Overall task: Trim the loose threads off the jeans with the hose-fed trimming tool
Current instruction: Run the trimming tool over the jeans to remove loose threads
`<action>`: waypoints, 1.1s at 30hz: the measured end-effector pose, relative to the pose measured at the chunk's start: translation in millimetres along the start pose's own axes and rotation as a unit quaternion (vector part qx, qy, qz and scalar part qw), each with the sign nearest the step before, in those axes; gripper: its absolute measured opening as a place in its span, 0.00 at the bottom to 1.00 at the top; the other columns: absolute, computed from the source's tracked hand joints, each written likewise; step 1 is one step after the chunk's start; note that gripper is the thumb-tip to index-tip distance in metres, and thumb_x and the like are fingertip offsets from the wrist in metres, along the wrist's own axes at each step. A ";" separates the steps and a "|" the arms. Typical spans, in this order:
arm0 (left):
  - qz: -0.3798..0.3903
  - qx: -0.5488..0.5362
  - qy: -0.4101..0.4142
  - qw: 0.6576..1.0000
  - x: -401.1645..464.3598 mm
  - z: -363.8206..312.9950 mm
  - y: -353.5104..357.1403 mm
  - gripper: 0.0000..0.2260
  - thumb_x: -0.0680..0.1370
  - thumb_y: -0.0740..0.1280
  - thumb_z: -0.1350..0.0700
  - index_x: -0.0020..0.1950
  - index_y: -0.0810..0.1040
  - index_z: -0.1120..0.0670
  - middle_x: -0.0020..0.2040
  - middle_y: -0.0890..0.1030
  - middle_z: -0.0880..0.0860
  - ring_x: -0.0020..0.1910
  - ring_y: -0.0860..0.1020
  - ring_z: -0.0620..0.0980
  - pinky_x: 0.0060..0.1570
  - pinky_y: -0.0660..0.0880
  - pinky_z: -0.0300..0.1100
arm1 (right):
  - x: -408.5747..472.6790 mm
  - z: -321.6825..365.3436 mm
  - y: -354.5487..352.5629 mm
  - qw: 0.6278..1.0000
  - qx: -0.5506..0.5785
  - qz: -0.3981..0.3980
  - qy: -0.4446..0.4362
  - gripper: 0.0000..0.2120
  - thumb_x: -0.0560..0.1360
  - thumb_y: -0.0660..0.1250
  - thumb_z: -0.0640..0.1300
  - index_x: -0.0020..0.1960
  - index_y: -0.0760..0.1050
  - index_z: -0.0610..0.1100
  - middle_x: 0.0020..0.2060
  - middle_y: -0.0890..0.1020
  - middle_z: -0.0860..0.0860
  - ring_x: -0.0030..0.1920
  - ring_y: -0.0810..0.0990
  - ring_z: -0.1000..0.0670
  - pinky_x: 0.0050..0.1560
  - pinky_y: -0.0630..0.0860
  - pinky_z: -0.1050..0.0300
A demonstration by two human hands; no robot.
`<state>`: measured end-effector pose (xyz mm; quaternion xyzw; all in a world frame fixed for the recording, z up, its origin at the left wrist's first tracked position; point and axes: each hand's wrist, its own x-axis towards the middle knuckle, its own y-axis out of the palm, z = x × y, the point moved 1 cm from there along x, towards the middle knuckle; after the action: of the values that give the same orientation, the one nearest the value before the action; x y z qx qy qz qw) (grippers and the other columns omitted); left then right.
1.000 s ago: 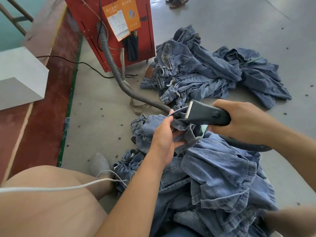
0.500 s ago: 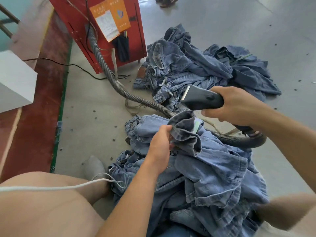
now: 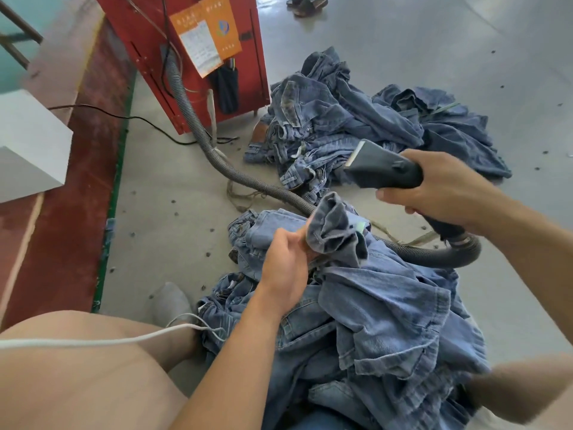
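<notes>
your left hand (image 3: 286, 262) pinches a bunched fold of the jeans (image 3: 387, 321), fingers curled into the cloth and lifting it off the heap on your lap. your right hand (image 3: 446, 189) is wrapped round the handle of the trimmer (image 3: 383, 170), which hangs in the air above and to the right of that fold, clear of the denim, its pale blade edge pointing up and left. the two hands are apart, each clamped on its own thing.

the hose (image 3: 217, 159) runs from the red machine (image 3: 186, 57) across the floor, passes behind the raised fold and loops round to the back of the trimmer. a second pile (image 3: 356, 125) of denim lies on the floor beyond, and a white cord (image 3: 93, 341) crosses your knee.

denim like this looks thick but limp: it will sag and fold wherever you let go, and the full garment is likely heavy enough to drag a loosely held edge out of your fingers. take it close to the seam or hem you mean to clean, and pull that stretch flat and taut, so threads stand off the surface instead of hiding in creases. a bunched fold may well get drawn into the blade mouth. the hose looks stiff and springy, so expect it to tug at your wrist; keep slack in its loop.
</notes>
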<state>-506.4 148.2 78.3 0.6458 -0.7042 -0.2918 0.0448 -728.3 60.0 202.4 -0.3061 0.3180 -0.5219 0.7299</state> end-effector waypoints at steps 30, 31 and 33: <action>0.274 0.189 -0.087 0.939 1.8 10.7 8.4 0.30 0.73 0.61 0.68 0.74 0.77 0.51 0.67 0.81 0.50 0.73 0.74 0.51 0.75 0.66 0.52 | 3.6 -23.3 0.8 0.999 -0.027 0.025 -0.022 0.12 0.71 0.78 0.55 0.47 0.76 0.58 0.32 0.84 0.58 0.31 0.82 0.58 0.36 0.71 0.56; 0.295 0.147 -0.081 0.941 -3.1 14.7 10.2 0.32 0.69 0.57 0.71 0.72 0.78 0.58 0.66 0.82 0.53 0.74 0.73 0.51 0.76 0.65 0.48 | 4.0 -23.0 0.7 0.999 -0.034 0.035 -0.021 0.12 0.71 0.78 0.56 0.47 0.76 0.58 0.33 0.83 0.59 0.32 0.82 0.58 0.36 0.71 0.56; 0.149 0.027 -0.058 0.987 -6.4 20.1 8.3 0.29 0.69 0.53 0.77 0.63 0.81 0.62 0.59 0.85 0.58 0.65 0.80 0.53 0.62 0.77 0.40 | 3.3 -21.0 5.9 0.993 -0.077 0.074 -0.043 0.13 0.70 0.78 0.57 0.49 0.76 0.60 0.36 0.82 0.62 0.36 0.81 0.60 0.38 0.72 0.56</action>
<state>-521.6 161.3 67.6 0.5162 -0.8018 -0.2996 0.0291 -740.5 56.0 184.6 -0.3598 0.3472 -0.4268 0.7536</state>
